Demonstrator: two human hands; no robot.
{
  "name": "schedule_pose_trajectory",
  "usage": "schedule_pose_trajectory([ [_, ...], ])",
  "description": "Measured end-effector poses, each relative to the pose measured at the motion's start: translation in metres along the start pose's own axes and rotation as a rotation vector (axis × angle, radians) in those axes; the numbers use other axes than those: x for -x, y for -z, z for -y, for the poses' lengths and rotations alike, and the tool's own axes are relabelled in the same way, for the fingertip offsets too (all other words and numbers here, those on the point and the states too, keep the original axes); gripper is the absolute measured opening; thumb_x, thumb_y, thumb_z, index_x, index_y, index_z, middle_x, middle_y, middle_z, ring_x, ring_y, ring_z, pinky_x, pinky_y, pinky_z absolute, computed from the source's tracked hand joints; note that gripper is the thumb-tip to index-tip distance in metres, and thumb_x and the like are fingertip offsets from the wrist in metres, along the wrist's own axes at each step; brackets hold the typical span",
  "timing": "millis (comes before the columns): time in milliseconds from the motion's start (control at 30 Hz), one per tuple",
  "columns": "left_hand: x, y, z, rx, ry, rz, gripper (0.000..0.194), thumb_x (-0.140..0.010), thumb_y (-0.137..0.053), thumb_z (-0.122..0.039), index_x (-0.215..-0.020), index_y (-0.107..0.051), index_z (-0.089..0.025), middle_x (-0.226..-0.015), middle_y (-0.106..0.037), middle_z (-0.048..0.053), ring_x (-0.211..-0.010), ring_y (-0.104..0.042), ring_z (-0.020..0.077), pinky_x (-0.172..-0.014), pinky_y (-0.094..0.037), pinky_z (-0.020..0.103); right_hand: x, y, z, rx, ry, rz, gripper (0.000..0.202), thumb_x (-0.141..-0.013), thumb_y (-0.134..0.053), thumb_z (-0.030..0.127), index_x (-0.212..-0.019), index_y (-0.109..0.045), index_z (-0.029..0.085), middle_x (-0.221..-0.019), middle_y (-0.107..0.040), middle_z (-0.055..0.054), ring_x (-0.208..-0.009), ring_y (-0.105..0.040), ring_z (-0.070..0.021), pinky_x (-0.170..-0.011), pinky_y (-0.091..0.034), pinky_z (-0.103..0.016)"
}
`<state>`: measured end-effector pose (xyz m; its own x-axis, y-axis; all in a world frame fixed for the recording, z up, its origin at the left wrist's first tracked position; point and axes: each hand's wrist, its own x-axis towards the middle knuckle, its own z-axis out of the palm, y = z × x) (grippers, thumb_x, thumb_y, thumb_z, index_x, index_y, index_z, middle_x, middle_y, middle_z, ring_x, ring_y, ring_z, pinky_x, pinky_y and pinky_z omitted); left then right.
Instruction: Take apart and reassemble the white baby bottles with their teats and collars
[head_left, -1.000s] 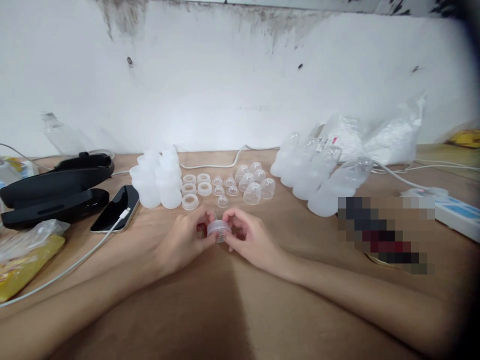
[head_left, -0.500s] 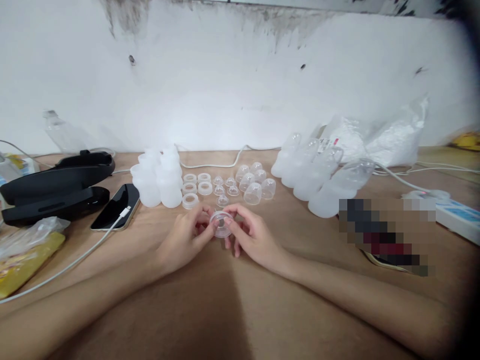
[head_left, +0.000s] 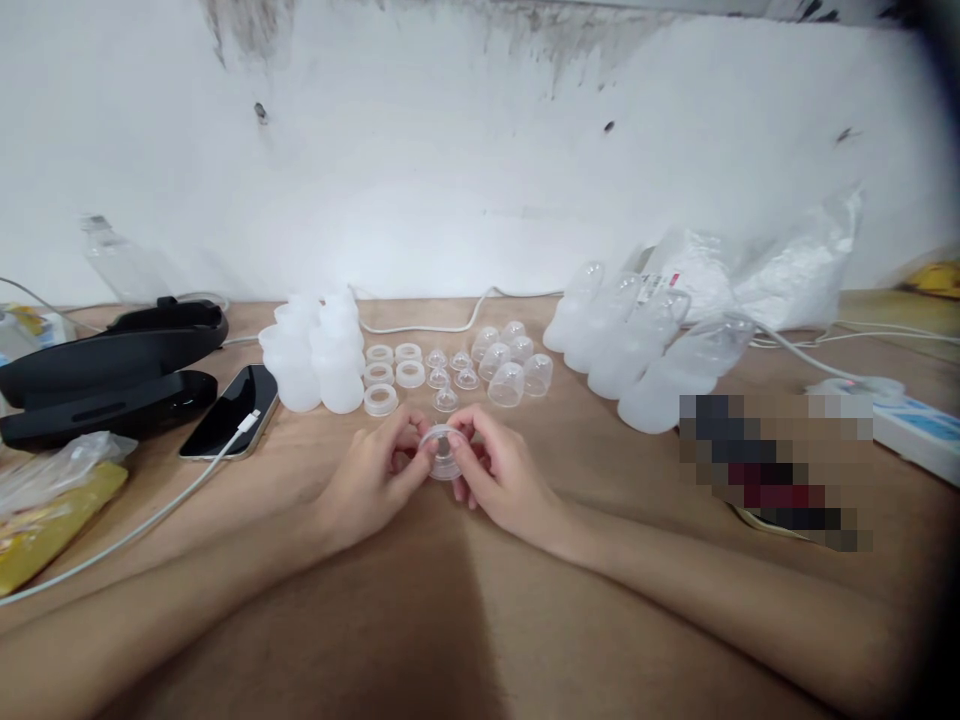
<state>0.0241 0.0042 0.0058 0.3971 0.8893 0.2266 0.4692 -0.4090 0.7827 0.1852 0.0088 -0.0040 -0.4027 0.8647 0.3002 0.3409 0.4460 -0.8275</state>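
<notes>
With both my left hand [head_left: 375,480] and right hand [head_left: 501,478] clamped in a fingertip grip on the clear ring [head_left: 442,452], excess squeeze may eject it toward the loose nipples [head_left: 445,400].

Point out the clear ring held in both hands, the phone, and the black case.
clear ring [head_left: 442,450], head view, on its round face.
phone [head_left: 229,412], head view, mid-screen.
black case [head_left: 112,365], head view, on its upper shell.
</notes>
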Motion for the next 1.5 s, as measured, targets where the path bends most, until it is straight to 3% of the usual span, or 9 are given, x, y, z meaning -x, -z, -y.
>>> schedule_pose_trajectory([
  [167,0.0011,-0.0002,-0.0006,0.041,-0.004,-0.036,0.012,-0.086,-0.038,-0.032,-0.085,-0.039,-0.020,-0.064,-0.057,-0.003,-0.058,-0.052,0.0115,-0.049,-0.037,0.019,0.0004,0.0016,0.0039,0.157,0.023,-0.020,0.014,-0.088,-0.035,0.029,-0.088,-0.044,0.019,-0.052,-0.048,0.004,-0.045,-0.049,-0.0090,-0.049,-0.040,-0.022],
  [600,-0.0001,-0.0002,-0.0006,-0.112,0.003,-0.068,0.007,-0.083,-0.041,-0.025,-0.078,-0.040,-0.020,-0.054,-0.052,-0.006,-0.047,-0.046,0.0086,-0.045,-0.031,0.018,-0.0013,-0.0050,0.0077,0.171,0.000,-0.023,0.012,-0.088,-0.033,0.025,-0.080,-0.040,0.019,-0.049,-0.047,0.007,-0.043,-0.050,-0.0079,-0.056,-0.040,-0.023],
  [767,-0.0030,0.0011,0.0043,-0.123,-0.009,-0.069,0.009,-0.084,-0.041,-0.027,-0.079,-0.042,-0.019,-0.058,-0.054,-0.006,-0.049,-0.049,0.0081,-0.045,-0.031,0.017,-0.0053,-0.0027,0.0052,0.108,-0.039,0.043,0.013,-0.089,-0.032,0.028,-0.082,-0.040,0.020,-0.049,-0.048,0.006,-0.038,-0.047,-0.0067,-0.046,-0.038,-0.020],
  [900,-0.0041,0.0030,0.0053,-0.034,-0.031,-0.042,0.011,-0.086,-0.038,-0.029,-0.083,-0.041,-0.020,-0.063,-0.058,-0.004,-0.053,-0.051,0.0091,-0.045,-0.032,0.018,-0.0076,0.0013,0.0039,-0.005,-0.057,0.105,0.012,-0.088,-0.034,0.031,-0.090,-0.040,0.021,-0.056,-0.052,0.004,-0.046,-0.052,-0.0089,-0.039,-0.037,-0.017],
  [1233,-0.0002,0.0007,0.0024,-0.333,-0.004,-0.056,0.003,-0.080,-0.042,-0.023,-0.081,-0.043,-0.021,-0.058,-0.051,-0.006,-0.050,-0.048,0.0109,-0.049,-0.031,0.021,-0.0034,-0.0043,0.0031,0.221,0.091,0.018,0.008,-0.086,-0.035,0.021,-0.080,-0.040,0.019,-0.059,-0.046,0.004,-0.050,-0.047,-0.0088,-0.055,-0.039,-0.024],
  [1500,0.0018,0.0069,0.0069,-0.145,-0.045,-0.015,0.008,-0.082,-0.042,-0.025,-0.089,-0.041,-0.022,-0.068,-0.059,-0.005,-0.048,-0.046,0.0090,-0.048,-0.032,0.020,-0.0036,0.0001,0.0037,-0.062,-0.035,0.067,0.008,-0.084,-0.041,0.025,-0.091,-0.039,0.021,-0.071,-0.049,0.003,-0.052,-0.055,-0.0080,-0.046,-0.041,-0.020],
])
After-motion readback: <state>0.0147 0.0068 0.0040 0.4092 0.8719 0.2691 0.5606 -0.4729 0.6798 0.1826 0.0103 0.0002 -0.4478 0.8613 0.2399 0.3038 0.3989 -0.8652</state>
